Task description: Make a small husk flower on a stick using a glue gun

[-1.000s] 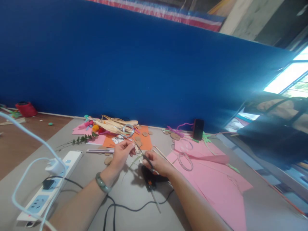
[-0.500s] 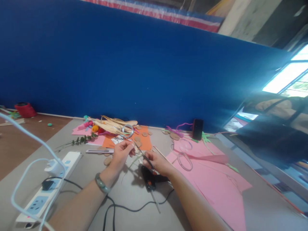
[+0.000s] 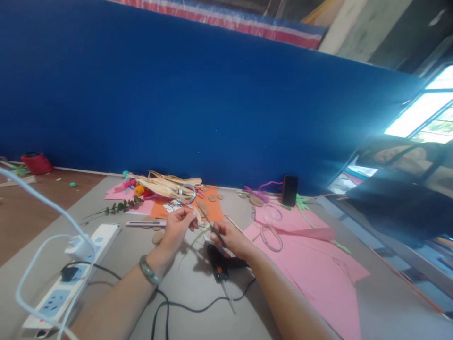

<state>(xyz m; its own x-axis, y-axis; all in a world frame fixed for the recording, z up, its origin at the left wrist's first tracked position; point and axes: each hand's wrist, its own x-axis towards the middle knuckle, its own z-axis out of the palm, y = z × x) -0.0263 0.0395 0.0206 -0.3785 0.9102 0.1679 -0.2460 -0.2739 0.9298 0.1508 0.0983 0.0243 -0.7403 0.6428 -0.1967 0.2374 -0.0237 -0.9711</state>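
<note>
My left hand (image 3: 180, 224), with a green bangle (image 3: 150, 270) on its wrist, pinches a small pale strip (image 3: 197, 216) between thumb and fingertips. Scissors (image 3: 208, 220) with dark handles are in my right hand (image 3: 231, 240), their blades pointing up and left, close beside the strip. From under the hands a thin green strand (image 3: 198, 238) hangs toward the table; what it joins is unclear. Just below my right hand lies a black glue gun (image 3: 218, 264) with a clear glue stick in its rear end.
A power strip (image 3: 53, 302) with plugs and white cables lies at left. Behind my hands are orange paper (image 3: 212, 208), wooden slices (image 3: 158, 237), a utility knife (image 3: 146, 224) and raffia (image 3: 166, 184). Pink sheets (image 3: 318, 283) and a black phone-like block (image 3: 289, 191) are at right. A blue partition (image 3: 212, 94) stands behind.
The scissor blades have shifted slightly and look more apart from the pale strip, which shows more clearly at my left fingertips. Both hands have otherwise hardly moved.
</note>
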